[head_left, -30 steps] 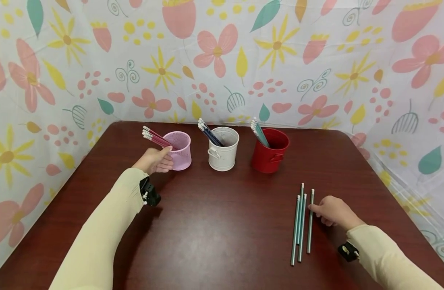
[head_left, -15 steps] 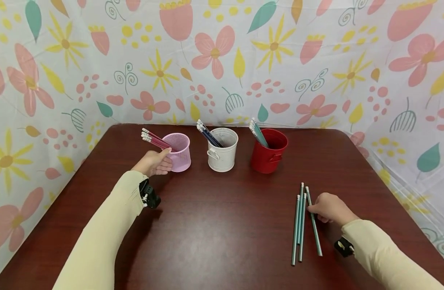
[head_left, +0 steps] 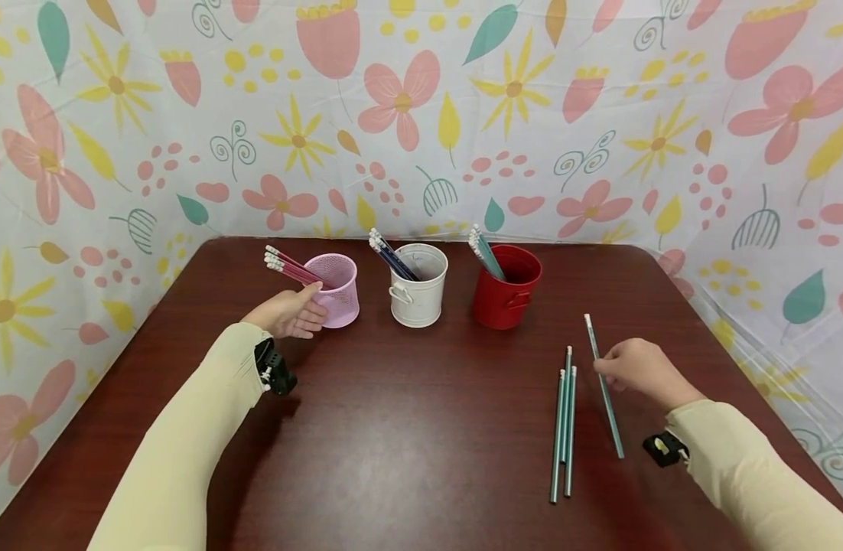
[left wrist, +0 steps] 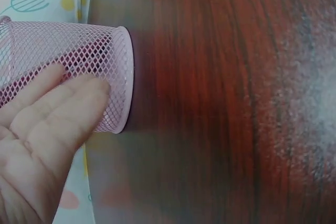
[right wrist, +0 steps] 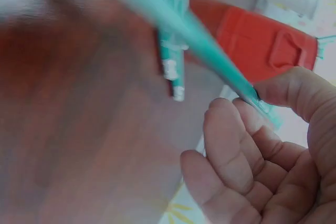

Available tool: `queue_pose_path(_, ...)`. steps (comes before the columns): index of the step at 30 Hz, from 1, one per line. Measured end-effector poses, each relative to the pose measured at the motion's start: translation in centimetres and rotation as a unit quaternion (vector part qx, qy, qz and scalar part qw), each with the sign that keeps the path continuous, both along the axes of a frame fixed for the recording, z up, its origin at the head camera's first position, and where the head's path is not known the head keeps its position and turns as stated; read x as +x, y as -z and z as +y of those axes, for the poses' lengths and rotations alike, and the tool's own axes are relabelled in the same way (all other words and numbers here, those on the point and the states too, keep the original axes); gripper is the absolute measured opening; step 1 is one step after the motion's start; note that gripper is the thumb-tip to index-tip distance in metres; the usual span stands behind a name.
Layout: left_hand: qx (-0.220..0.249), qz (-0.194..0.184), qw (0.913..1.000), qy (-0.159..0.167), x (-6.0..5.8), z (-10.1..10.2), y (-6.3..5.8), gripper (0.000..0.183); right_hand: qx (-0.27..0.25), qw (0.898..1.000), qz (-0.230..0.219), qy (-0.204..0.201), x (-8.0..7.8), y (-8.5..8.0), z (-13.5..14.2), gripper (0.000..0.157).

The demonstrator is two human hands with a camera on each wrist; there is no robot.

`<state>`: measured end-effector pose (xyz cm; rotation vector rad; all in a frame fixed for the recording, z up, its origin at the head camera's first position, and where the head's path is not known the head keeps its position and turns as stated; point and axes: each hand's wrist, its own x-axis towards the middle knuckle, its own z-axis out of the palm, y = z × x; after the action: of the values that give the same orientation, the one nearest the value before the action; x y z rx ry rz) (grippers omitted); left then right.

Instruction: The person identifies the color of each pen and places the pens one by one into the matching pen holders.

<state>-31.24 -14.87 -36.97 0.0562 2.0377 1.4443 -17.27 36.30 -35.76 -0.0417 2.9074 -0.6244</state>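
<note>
My right hand (head_left: pixel 647 373) pinches a metallic green pencil (head_left: pixel 610 409) between thumb and index finger; its white eraser end points away from me. In the right wrist view the pencil (right wrist: pixel 189 35) slants up from the fingertips, and the other fingers are loosely bent. To its left, 3 similar green pencils (head_left: pixel 569 451) lie side by side on the table. My left hand (head_left: pixel 288 314) rests against a pink mesh pencil cup (head_left: pixel 343 306), thumb at the rim. In the left wrist view its straight fingers lie along the cup's mesh wall (left wrist: pixel 122 51).
Dark pink pencils (head_left: pixel 291 268) lean in the pink cup. Beside it stand a white bucket (head_left: pixel 421 304) with dark blue pencils (head_left: pixel 392 256) and a red bucket (head_left: pixel 499 304) with teal pencils (head_left: pixel 486 256). A flower-patterned cloth (head_left: pixel 408 176) hangs behind the brown table (head_left: pixel 394 428).
My right hand has picked one pencil out from beside the others, tilted it and moved it up and away from them. The left hand stays at the pink cup.
</note>
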Motion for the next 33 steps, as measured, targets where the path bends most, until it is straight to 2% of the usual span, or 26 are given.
queue_pose_path(9, -0.016, -0.018, 0.9997, 0.001, 0.1, -0.1, -0.5, 0.076, -0.015, 0.998, 0.062, -0.001, -0.8, -3.8, -0.4, 0.019)
queue_pose_path(15, -0.037, -0.014, 0.9992, 0.001, -0.3, 0.0, -1.0, 0.075, -0.024, 0.992, 0.125, 0.018, -1.7, -6.2, -0.8, 0.027)
queue_pose_path(19, -0.044, -0.015, 0.9989, 0.002, -0.5, 0.0, -1.2, 0.073, -0.029, 0.98, 0.194, 0.039, -2.5, -7.6, -0.8, 0.026)
queue_pose_path(24, -0.028, -0.016, 0.9995, 0.003, -0.6, 0.0, -1.0, 0.073, -0.042, 0.959, 0.268, 0.079, -3.3, -9.6, -1.0, 0.026)
queue_pose_path(33, -0.01, -0.015, 0.9998, 0.002, -0.6, -0.2, -0.6, 0.075, -0.097, 0.936, 0.325, 0.097, -4.9, -12.3, -3.1, 0.028)
